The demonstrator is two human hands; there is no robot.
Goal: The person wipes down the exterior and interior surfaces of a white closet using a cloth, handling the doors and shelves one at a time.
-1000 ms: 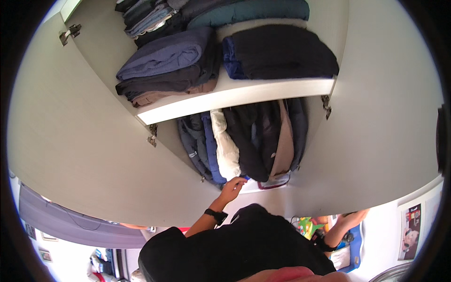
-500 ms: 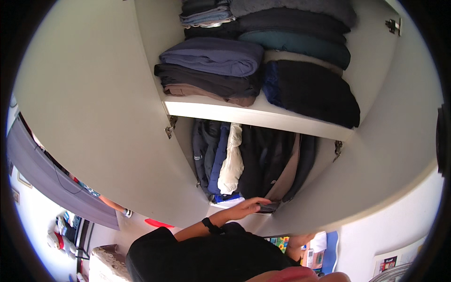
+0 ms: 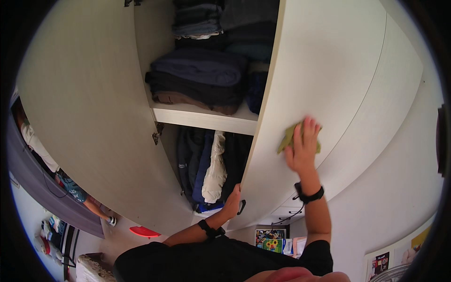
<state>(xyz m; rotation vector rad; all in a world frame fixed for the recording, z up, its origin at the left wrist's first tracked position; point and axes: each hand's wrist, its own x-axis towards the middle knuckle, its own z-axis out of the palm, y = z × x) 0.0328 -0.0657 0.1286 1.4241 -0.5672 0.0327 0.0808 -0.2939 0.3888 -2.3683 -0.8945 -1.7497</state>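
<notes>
The right hand (image 3: 302, 148) is pressing a crumpled yellow-green cloth (image 3: 287, 139) flat against the smooth, pale wood-grain face of the wardrobe door (image 3: 329, 70), fingers spread over it; the cloth is peeking out at the hand's left and right sides, roughly mid-height on the panel. The left hand (image 3: 232, 202) is curling around the door's lower inner edge, just beside a dark handle (image 3: 241, 207). Behind that edge, folded dark garments (image 3: 202, 77) are lying stacked on a white shelf (image 3: 206, 120), with jackets (image 3: 211, 164) hanging below.
</notes>
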